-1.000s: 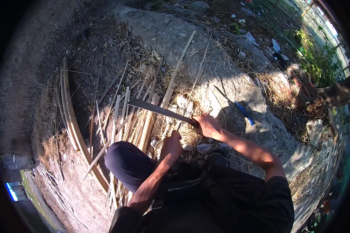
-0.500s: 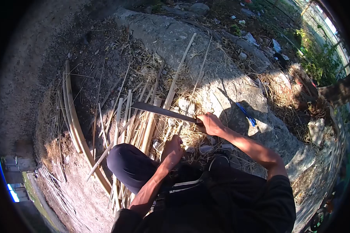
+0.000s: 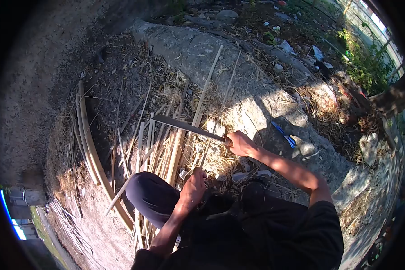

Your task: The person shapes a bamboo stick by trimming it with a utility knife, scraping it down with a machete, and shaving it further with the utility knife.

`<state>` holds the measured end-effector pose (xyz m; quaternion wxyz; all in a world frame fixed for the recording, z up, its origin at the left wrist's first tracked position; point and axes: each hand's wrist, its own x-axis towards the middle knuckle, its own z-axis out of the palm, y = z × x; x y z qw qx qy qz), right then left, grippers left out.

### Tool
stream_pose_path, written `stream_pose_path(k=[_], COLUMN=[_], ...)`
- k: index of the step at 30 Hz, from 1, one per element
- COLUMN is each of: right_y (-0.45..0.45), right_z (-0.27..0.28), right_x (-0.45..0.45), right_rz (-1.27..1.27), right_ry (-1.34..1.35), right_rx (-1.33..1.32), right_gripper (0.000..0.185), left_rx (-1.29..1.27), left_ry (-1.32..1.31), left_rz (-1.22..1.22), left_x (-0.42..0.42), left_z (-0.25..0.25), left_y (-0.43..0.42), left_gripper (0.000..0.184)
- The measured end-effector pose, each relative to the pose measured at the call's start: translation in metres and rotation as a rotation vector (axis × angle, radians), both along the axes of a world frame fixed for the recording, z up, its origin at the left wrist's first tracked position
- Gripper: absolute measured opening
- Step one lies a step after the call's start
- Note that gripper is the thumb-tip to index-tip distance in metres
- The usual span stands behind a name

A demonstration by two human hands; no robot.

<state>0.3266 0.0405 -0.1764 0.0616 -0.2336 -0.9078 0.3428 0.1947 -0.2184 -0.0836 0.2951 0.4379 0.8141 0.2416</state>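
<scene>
A machete (image 3: 189,129) is in my right hand (image 3: 240,144), whose fingers wrap round its handle. The dark blade points left and lies across a thin bamboo strip (image 3: 230,85); I cannot tell whether the two touch. My left hand (image 3: 193,188) is closed on the near end of that strip, close to my bent left knee (image 3: 149,194). From there the strip runs up and away over the rock. Left of the blade, split bamboo pieces (image 3: 175,155) lie in a loose pile, with pale shavings among them.
Two long curved bamboo poles (image 3: 92,150) lie on the ground to the left. A large rock (image 3: 198,49) stretches across the far side. On it, right of my hand, rests a blue-handled tool (image 3: 285,135). Litter (image 3: 317,53) and plants (image 3: 369,65) are at the far right.
My left hand is slightly lower in the view, still closed on the strip. The machete stays across the strip with little movement. The whole view has shifted a little.
</scene>
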Motion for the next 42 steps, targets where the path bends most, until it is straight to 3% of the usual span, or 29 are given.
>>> stream_pose_path(k=[2,4,6,7,8,11,14,15,16,23,26,28,30,32,34,35,36,38,42], right_y=[-0.017,-0.022,-0.026,-0.032,-0.034,-0.053,-0.062,-0.061,-0.063,-0.072,-0.068,-0.072,-0.074,-0.078,-0.082,-0.072,-0.070,-0.036,-0.007], right_z=[0.027,0.054,0.065,0.064,0.059,0.042,0.046,0.051,0.048,-0.007,-0.007,0.013,0.024,0.009,0.007,0.003,-0.017,-0.011,-0.006], right_x=[-0.008,-0.008,-0.011,-0.010,-0.014,-0.010,-0.006,-0.003,0.001,0.021,0.020,0.012,0.005,0.006,0.016,0.006,0.022,0.012,0.016], right_rz=[0.061,0.089,0.205,0.140,0.144,0.135,0.095,0.105,0.101,-0.049,0.025,-0.007,0.027,0.061,0.168,0.050,-0.002,0.025,-0.137], right_ry=[-0.063,-0.119,-0.046,-0.031,-0.098,0.168,0.099,0.025,0.018,0.117,0.004,-0.005,-0.336,-0.424,-0.121,-0.401,0.011,-0.149,-0.077], right_rx=[-0.061,-0.067,0.091,0.036,-0.142,-0.093,-0.138,-0.137,-0.139,0.290,0.383,0.280,0.101,0.105,0.784,0.231,0.576,0.177,0.073], right_gripper=[0.013,0.021,0.027,0.029,0.028,0.018,0.017,0.016,0.016,0.013,0.017,0.022,0.030,0.026,0.020,0.017,0.015,0.026,0.020], left_rx=[-0.040,0.051,0.264,0.048,0.046,0.035,0.097,0.105,0.102,0.025,0.097,0.089,0.085,0.019,0.015,0.016,0.017,0.038,0.156], left_ry=[-0.010,0.004,-0.034,-0.118,-0.116,-0.480,-0.365,-0.202,-0.210,-0.148,-0.151,-0.131,-0.114,-0.116,-0.124,-0.128,-0.130,-0.094,-0.118], left_rz=[0.003,-0.011,-0.055,0.008,0.014,0.101,0.050,0.010,0.006,0.011,0.020,0.025,0.027,0.043,0.063,0.080,0.081,0.036,-0.006], left_x=[-0.003,-0.007,-0.013,-0.015,-0.016,-0.016,-0.016,-0.010,-0.009,0.002,0.002,0.001,0.002,0.004,0.005,0.006,0.005,0.003,-0.002], left_z=[0.001,-0.001,0.005,0.016,0.012,0.004,-0.034,-0.022,-0.029,-0.048,-0.056,-0.058,-0.057,-0.051,-0.046,-0.045,-0.048,-0.059,-0.066], left_y=[-0.002,-0.009,-0.006,-0.002,0.002,0.015,0.026,0.036,0.038,0.049,0.048,0.047,0.051,0.051,0.052,0.054,0.051,0.044,0.043], left_gripper=[0.016,0.019,0.023,0.027,0.027,0.033,0.033,0.029,0.029,0.018,0.017,0.017,0.017,0.016,0.015,0.014,0.014,0.015,0.016])
